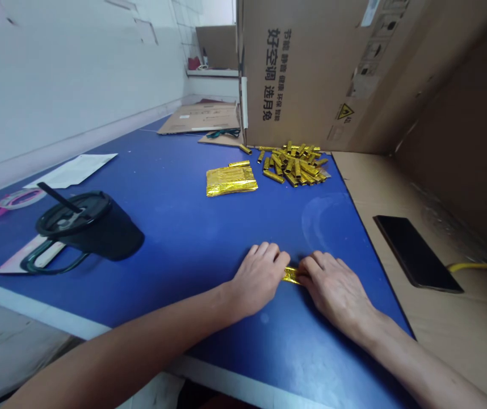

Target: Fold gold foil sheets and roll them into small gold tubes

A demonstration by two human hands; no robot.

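Tape roll (pixel 20 199) at the far left, a black lidded tumbler (pixel 99 227) with a straw (pixel 56 197) beside it, white paper (pixel 73 170) beyond them. Why are those over there?

Probably to keep them out of the way. They sit on the blue tabletop (pixel 184 238), well left of the hands.

Moving right, then: a flat gold foil stack (pixel 230 182) with a loose foil strip (pixel 239 163) along its far edge?

Yes, and just right of it is a heap of short folded gold foil pieces (pixel 292 165), against a cardboard box (pixel 311 74). Both seem placed within reach, yet apart from the hands.

And the grip?

The left hand (pixel 257 278) and the right hand (pixel 332 284) rest on the table, curled toward each other. A small gold foil strip (pixel 291 275) lies between them, its ends under the fingertips (pixel 284 258) of each hand, so both look closed on it. Bearing down against the tabletop likely steadies the foil.

Can you see all of it?

Only a short middle stretch. The fingers hide the rest, so I cannot tell its length.

Anything farther right?

A black phone (pixel 416 253) on a cardboard sheet (pixel 366 176), and a yellow cable (pixel 467 266) past it.
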